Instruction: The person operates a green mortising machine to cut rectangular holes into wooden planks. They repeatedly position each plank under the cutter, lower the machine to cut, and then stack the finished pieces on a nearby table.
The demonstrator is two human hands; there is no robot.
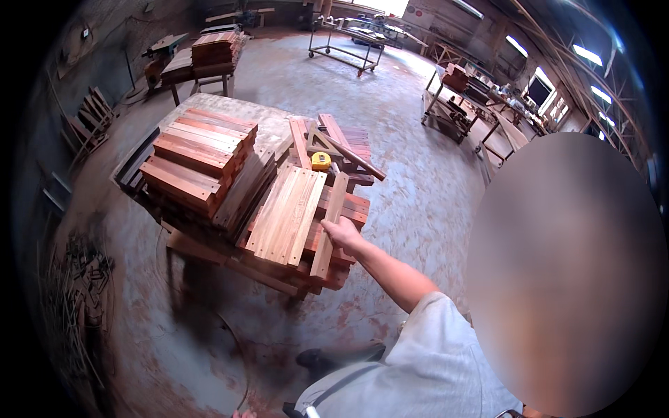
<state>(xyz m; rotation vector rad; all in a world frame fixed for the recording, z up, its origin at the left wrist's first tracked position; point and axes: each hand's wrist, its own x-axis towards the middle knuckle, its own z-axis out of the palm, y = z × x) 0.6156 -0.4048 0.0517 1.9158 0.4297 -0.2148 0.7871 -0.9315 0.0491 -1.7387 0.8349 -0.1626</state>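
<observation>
At the lower edge a sliver of fingers [244,414] shows, apparently my left hand; too little is visible to tell its state. My right hand is out of view. From the right, another person's hand [341,233] grips the edge of a narrow wooden slat [330,226] that lies aslant over a stack of reddish boards [355,209]. Beside it lies a row of pale slats [286,216] with holes near their ends. A yellow tape measure [320,161] rests behind them, close to a wooden triangle frame [322,143]. Taller stacked slats [202,150] stand to the left.
The co-worker's grey shirt [432,362] fills the lower right, close to me. A wheeled metal cart [346,52] stands far back. More benches with wood [216,52] are at the far left, and a wheeled table [446,104] stands at the right. Scrap pieces [87,285] lie at the left.
</observation>
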